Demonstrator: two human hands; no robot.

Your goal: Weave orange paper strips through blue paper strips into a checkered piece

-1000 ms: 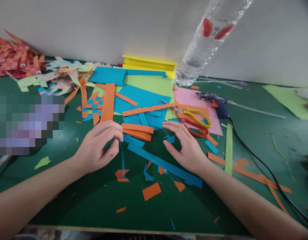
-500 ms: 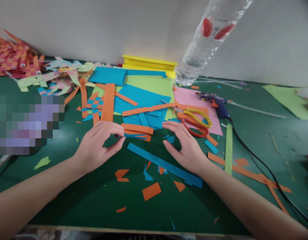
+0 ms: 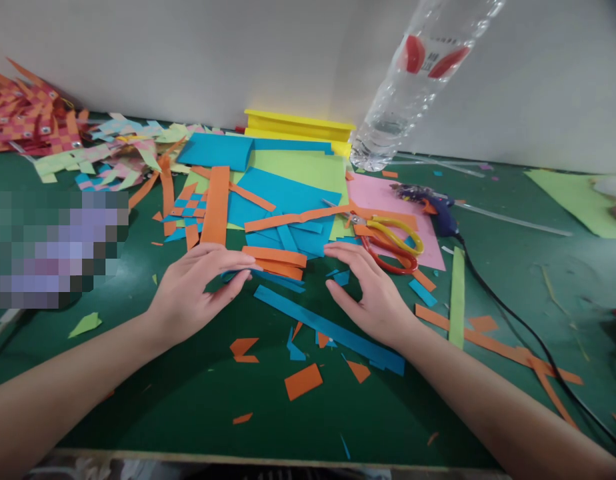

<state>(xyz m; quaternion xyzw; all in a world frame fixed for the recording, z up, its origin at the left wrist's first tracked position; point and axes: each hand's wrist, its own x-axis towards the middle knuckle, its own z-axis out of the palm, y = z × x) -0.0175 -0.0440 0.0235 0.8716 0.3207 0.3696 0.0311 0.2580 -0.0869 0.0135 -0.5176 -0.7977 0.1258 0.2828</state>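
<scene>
My left hand [image 3: 195,287] has its thumb and fingertips together on a folded blue paper strip [image 3: 283,281], whose free end points right. Two orange paper strips [image 3: 281,259] lie right behind it, close to the fingertips. My right hand [image 3: 368,293] rests open and curved with nothing in it, thumb apart from the fingers. Small blue scraps [image 3: 342,277] lie just left of its palm. Between and in front of both hands, a long flat blue strip [image 3: 328,327] slants across the green table [image 3: 188,413], its near end by my right wrist.
Scissors [image 3: 395,233] with yellow and red handles lie behind my right hand, near a dark blue glue gun [image 3: 441,215] with a black cord. A clear water bottle [image 3: 413,87] stands at the back. Woven paper pieces [image 3: 43,120] are heaped at the far left.
My left fingers have straightened somewhat and moved slightly right. More of the blue strip shows below the orange strips, its end shifted right and nearer. My right hand has barely moved.
</scene>
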